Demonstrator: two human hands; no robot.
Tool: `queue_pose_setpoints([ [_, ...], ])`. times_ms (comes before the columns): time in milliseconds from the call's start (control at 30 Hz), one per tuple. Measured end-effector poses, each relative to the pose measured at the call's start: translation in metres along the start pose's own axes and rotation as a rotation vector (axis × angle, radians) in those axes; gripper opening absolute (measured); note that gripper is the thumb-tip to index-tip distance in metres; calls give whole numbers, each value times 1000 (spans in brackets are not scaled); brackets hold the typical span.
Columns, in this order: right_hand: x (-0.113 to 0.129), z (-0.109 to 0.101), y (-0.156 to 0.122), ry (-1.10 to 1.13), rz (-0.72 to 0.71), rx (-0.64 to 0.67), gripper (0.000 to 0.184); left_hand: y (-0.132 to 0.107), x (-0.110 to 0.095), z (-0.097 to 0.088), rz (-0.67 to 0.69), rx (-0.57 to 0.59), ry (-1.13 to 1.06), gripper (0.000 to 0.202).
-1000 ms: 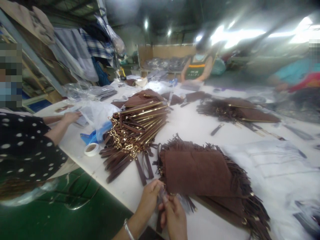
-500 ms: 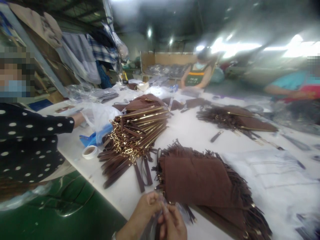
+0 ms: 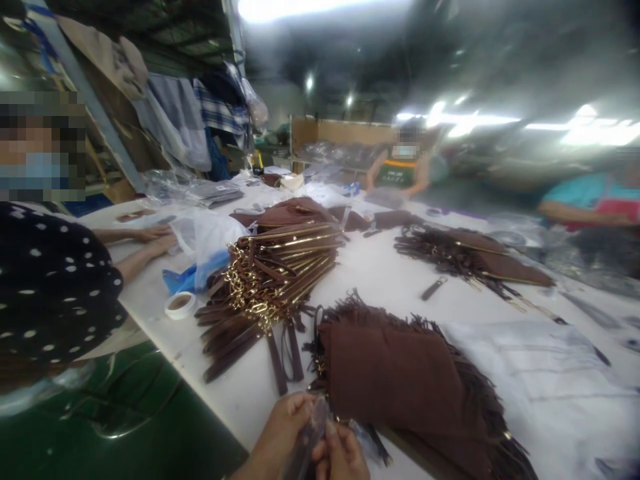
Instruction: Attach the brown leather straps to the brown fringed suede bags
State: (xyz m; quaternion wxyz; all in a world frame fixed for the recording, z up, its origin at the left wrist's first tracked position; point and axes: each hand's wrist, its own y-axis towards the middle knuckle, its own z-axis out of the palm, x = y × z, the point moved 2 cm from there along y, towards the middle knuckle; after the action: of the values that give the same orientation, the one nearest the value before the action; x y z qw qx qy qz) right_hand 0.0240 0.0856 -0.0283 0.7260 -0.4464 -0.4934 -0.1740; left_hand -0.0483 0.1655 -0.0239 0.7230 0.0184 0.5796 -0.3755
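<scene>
At the bottom middle, my left hand is closed on a dark strap with shiny clear plastic about its upper end. My right hand pinches the same strap from the other side, fingertips close to the left ones. Just beyond my hands lies a stack of brown fringed bags, with dark straps and gold hardware at its near left corner. Left of that stack, a pile of brown zippered pouches spreads gold clasps and wrist straps toward me.
A white tape roll and blue-and-white plastic bags are on the table at left. More brown bags and a loose strap lie farther right, near white plastic sheets. Co-workers are at left, back and right.
The strap between my hands has come up into clearer view, its plastic-covered end showing above my fingers. The co-worker at left now has both hands on the table. The view has shifted slightly.
</scene>
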Motion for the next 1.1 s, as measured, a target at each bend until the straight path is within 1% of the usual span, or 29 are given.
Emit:
queue_pose_setpoints([
  [133,-1,2,2,-32,10,11,60,9,10,6,11,-41,7,46],
  [200,-4,1,4,-35,17,34,62,12,11,6,28,-86,35,42],
  [300,-12,-5,4,-26,0,76,66,12,8,6,49,-154,96,35],
  [433,-21,-12,1,-46,-40,106,68,9,2,7,17,-208,143,32],
  [567,-14,-10,3,-102,-67,144,60,10,-1,12,61,-240,169,36],
  [667,-2,-5,9,-123,-68,182,54,12,-1,16,79,-216,162,41],
  [733,1,-3,14,-124,-24,218,53,8,-3,16,73,-182,159,43],
  [833,0,-3,18,-81,31,242,53,-7,-9,12,37,-74,96,46],
  [900,-2,-4,18,-41,26,241,52,-19,-10,6,-1,-71,24,50],
  [967,-4,-4,18,-21,28,242,52,-29,-7,0,-23,-95,-48,51],
  [1000,-4,-5,17,-12,40,242,53,-32,-4,-2,-25,-87,-81,51],
  [1100,-2,-5,18,33,82,246,55,-34,9,-1,8,-10,-180,49],
])
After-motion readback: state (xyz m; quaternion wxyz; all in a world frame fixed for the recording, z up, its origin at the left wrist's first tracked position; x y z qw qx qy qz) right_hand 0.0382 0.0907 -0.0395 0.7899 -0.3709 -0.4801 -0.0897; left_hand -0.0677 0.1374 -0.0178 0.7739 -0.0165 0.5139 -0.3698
